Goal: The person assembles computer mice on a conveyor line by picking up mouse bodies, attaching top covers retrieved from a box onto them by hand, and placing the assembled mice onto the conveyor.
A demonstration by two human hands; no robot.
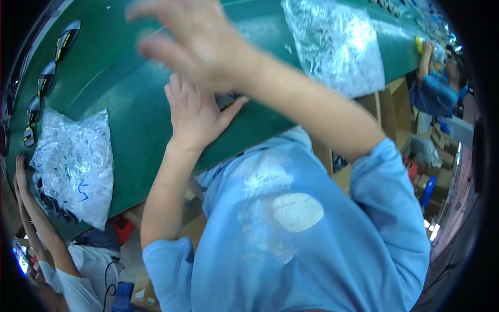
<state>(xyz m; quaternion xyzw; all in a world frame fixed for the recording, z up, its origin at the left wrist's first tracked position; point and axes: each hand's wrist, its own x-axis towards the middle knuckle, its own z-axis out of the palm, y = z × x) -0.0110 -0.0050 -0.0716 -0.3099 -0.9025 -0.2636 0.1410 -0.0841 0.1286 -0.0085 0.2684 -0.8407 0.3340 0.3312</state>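
My left hand (193,115) lies on the green tabletop, over a small dark grey piece (224,100), holding it down. Only a bit of that piece shows beside the thumb; its kind cannot be made out. Above it, my right hand (195,44) reaches across to the left, blurred by motion. Its fingers are spread, and nothing shows in them.
Black-and-yellow pieces (47,78) line the table's far left. Clear plastic bags of whitish parts lie at left (78,164) and at upper right (338,47). A co-worker's hands (21,174) rest by the left bag; another person (439,88) works far right beside cardboard boxes (397,104).
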